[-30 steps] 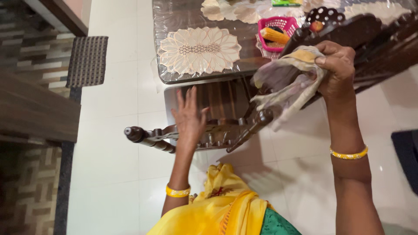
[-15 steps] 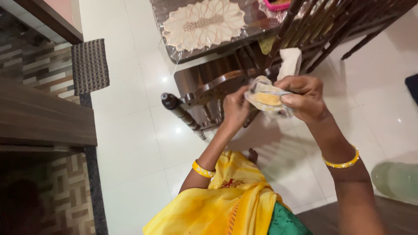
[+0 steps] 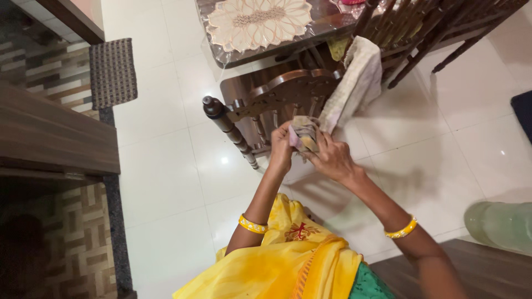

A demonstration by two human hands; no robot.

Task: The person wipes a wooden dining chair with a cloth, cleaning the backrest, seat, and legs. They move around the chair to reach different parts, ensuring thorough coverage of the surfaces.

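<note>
A pale, crumpled cleaning cloth [image 3: 302, 133] is bunched between both hands, low against the back of a dark carved wooden chair [image 3: 266, 99]. My left hand [image 3: 281, 148] grips the cloth's left side. My right hand [image 3: 332, 159] pinches its right side, fingers closed on the fabric. The hands touch each other around the cloth, just below the chair's top rail. A second light towel [image 3: 354, 83] hangs over the chair's right post.
A glass-topped table [image 3: 327, 25] with a flower-shaped mat [image 3: 260, 19] stands beyond the chair. More dark chairs [image 3: 438, 27] stand at top right. A woven doormat [image 3: 112, 72] lies left, a dark counter [image 3: 50, 133] at far left, a green translucent container [image 3: 499, 224] at lower right.
Both hands have lowered with the cloth and bunched it tighter against the chair back. A second light towel now hangs in full view on the chair's right post.
</note>
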